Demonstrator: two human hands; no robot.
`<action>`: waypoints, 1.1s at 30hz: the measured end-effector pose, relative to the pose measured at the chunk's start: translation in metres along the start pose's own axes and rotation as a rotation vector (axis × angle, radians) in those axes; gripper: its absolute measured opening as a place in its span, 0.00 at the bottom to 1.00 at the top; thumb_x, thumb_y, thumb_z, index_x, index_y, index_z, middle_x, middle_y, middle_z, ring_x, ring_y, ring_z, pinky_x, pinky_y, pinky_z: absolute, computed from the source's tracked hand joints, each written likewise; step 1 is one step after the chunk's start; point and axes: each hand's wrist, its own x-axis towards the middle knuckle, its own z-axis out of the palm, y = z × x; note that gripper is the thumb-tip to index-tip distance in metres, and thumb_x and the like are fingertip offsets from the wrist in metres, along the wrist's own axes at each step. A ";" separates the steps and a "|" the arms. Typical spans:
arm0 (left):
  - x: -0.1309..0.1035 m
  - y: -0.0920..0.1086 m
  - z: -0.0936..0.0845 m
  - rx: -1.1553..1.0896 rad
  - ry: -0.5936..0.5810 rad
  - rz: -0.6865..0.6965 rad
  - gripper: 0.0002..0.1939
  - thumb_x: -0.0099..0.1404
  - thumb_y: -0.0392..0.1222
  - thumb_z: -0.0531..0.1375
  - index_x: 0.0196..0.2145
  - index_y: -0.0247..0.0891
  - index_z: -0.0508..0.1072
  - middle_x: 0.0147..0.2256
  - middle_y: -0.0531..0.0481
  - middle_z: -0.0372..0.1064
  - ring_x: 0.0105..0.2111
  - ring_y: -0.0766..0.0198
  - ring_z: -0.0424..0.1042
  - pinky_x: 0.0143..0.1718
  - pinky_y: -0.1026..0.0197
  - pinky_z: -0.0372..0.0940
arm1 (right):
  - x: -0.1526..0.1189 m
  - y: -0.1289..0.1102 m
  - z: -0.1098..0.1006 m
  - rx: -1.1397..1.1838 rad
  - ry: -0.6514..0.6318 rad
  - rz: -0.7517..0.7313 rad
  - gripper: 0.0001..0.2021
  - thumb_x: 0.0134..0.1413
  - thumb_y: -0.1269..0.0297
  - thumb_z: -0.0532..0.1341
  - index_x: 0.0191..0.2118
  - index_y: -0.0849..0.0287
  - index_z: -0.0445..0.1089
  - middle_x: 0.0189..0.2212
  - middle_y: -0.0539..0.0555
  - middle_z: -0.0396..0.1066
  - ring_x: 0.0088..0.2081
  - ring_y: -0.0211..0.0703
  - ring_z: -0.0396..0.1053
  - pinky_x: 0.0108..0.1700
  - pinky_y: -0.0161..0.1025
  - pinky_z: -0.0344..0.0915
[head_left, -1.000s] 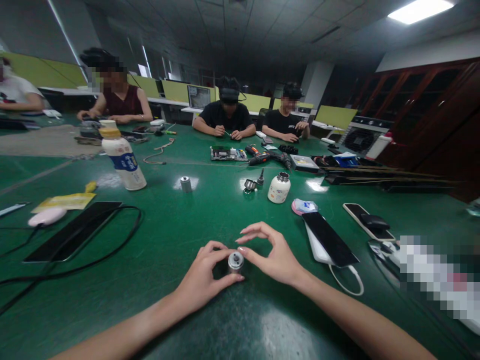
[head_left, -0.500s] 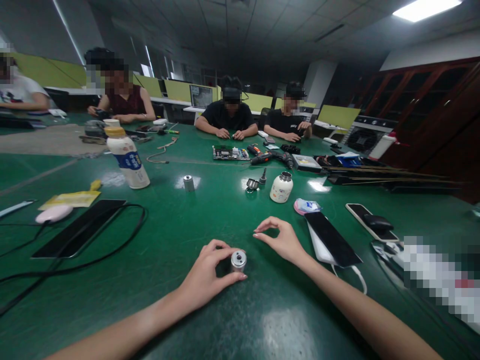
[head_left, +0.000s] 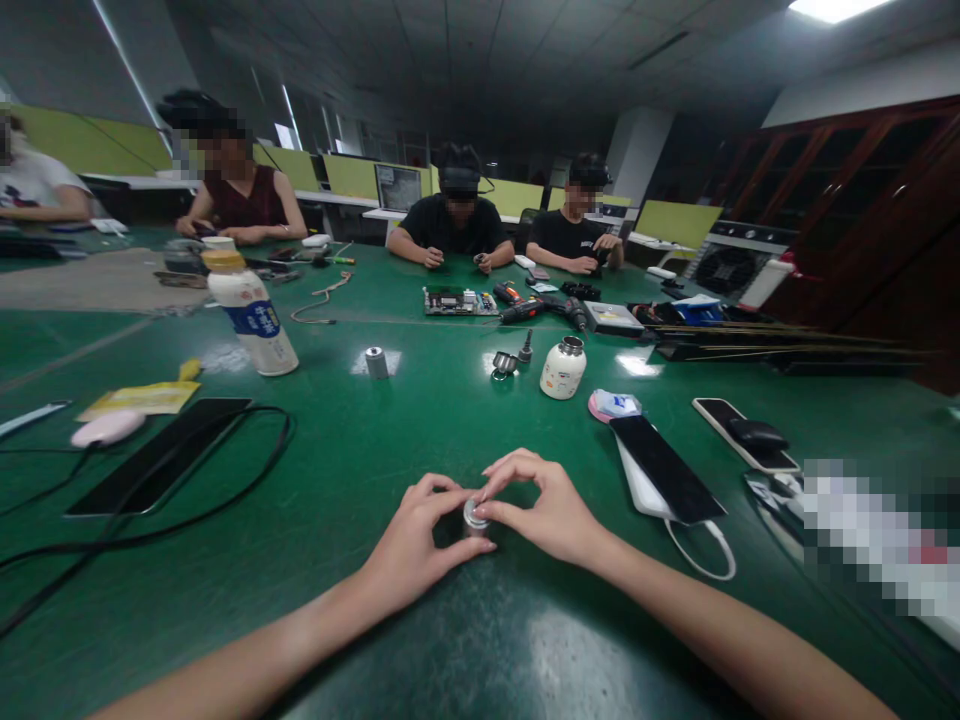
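In front of me on the green table stands a small silvery metal cylinder, like a little motor can. My left hand grips it from the left, thumb on the near side and fingers on the far side. Over its top, my right hand is pinched, thumb and forefinger at the upper face. Anything tiny between those right fingertips is hidden. A similar metal cylinder with a small nub on top stands farther off, left of centre.
Around lie a drink bottle, a black tablet, a cream jar, a metal lid, and a phone on a white power bank. Beyond are a circuit board and power drills. Several people sit across the table.
My right hand has moved left and down from beside the cylinder onto its top. My left hand has kept its hold almost unmoved. Across the table, the middle person's hands have moved apart.
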 end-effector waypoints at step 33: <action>0.000 0.005 -0.004 0.027 -0.030 -0.025 0.21 0.56 0.53 0.67 0.47 0.48 0.77 0.42 0.47 0.68 0.45 0.53 0.68 0.49 0.50 0.63 | 0.023 0.069 -0.029 -0.175 0.145 0.100 0.04 0.50 0.66 0.66 0.32 0.59 0.73 0.31 0.53 0.78 0.35 0.45 0.77 0.45 0.44 0.69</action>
